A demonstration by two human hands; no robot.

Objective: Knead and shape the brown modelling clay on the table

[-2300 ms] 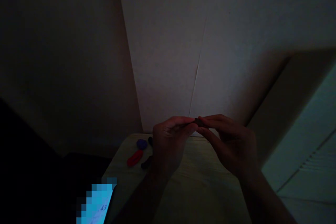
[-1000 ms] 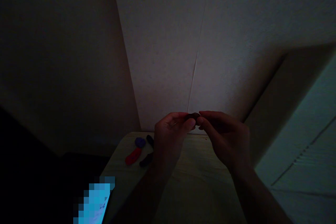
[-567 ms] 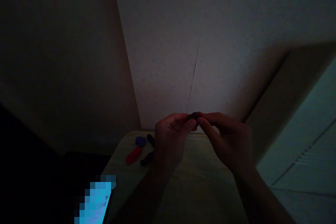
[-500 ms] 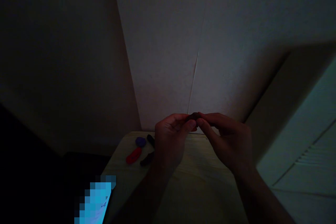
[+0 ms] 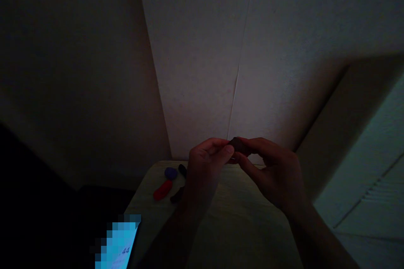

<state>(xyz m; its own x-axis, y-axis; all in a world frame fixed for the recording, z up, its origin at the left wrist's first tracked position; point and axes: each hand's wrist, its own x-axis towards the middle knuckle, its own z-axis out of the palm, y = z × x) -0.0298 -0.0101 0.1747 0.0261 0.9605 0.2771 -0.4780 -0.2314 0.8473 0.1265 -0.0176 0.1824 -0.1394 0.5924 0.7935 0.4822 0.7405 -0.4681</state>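
A small dark brown lump of modelling clay (image 5: 237, 144) is held up above the far edge of the wooden table (image 5: 233, 218). My left hand (image 5: 206, 166) pinches its left side between thumb and fingers. From the other side, my right hand (image 5: 279, 172) grips the lump with thumb and forefinger. Left of my left wrist lie a blue clay lump (image 5: 171, 173), a longer red piece (image 5: 163, 190), a black piece (image 5: 182, 170) and a dark brown piece (image 5: 177, 195). My left hand and forearm may hide parts of the two dark ones.
A lit screen (image 5: 118, 246), partly pixelated, shows at the table's lower left. A pale wall (image 5: 202, 71) with a vertical seam rises right behind the table. On the right is a light panelled surface (image 5: 372, 176). The scene is dim.
The lump is turned so that more of its broad face shows. My right thumb has slid slightly down and left. The whole view has shifted slightly.
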